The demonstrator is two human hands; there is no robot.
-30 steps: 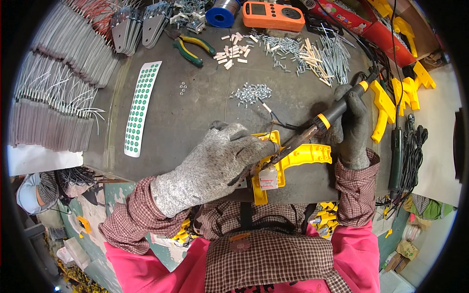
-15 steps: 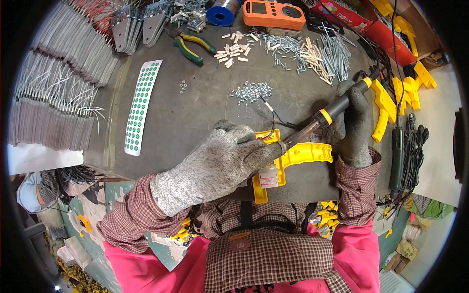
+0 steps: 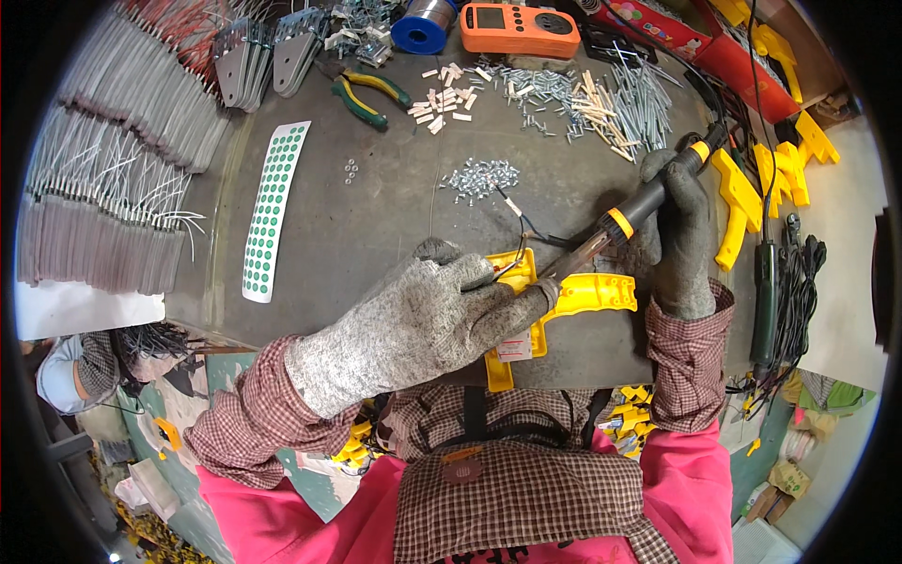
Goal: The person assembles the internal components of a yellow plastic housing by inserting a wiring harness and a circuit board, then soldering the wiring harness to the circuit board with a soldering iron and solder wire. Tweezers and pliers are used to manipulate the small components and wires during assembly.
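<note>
My left hand [image 3: 423, 324], in a grey glove, is closed over a yellow plastic housing half [image 3: 592, 293] at the near edge of the table. Its fingers cover part of the housing and a small pale block [image 3: 515, 349] inside. A dark wire [image 3: 537, 233] runs from the housing toward a small pile of screws [image 3: 479, 179]. Gripped in my right gloved hand [image 3: 678, 226] is a black electric screwdriver [image 3: 644, 202] with yellow bands. It slants down to the left, and its tip end meets my left fingertips, which hide the exact contact.
Stacked grey wired strips [image 3: 103, 226] fill the left side. A green-dotted sticker sheet [image 3: 274, 211], pliers [image 3: 366, 99], a solder spool [image 3: 425, 26], an orange meter [image 3: 520, 30] and long screws [image 3: 644, 103] lie beyond. Yellow housings [image 3: 738, 207] and a corded black tool [image 3: 766, 305] lie right.
My left fingers have shifted slightly right and down, covering more of the pale block. The screwdriver stays at almost the same slant, its tip end still by my left fingers.
</note>
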